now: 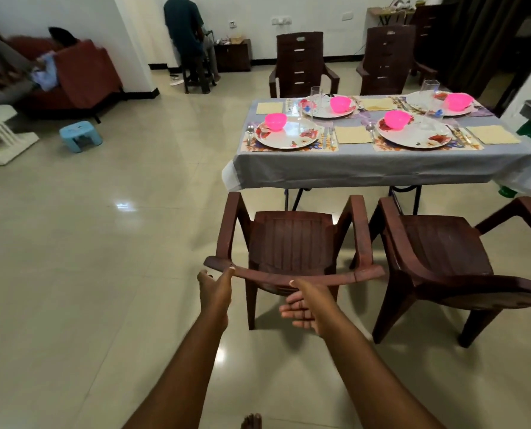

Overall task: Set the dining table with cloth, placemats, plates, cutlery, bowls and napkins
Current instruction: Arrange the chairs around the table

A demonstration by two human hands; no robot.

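Note:
The dining table carries a grey cloth and four floral placemats, each with a white flowered plate and a pink bowl. Cutlery lies beside the plates, beige napkins lie between the settings, and clear glasses stand by the far plates. In front of me is a brown plastic chair facing the table. My left hand is at the left end of its top rail, thumb touching it, fingers apart. My right hand is just under the rail's middle, fingers spread, holding nothing.
A second brown chair stands to the right, and two more face the table's far side. On the left are a blue stool, a red sofa and a white low table. A person stands at the back wall.

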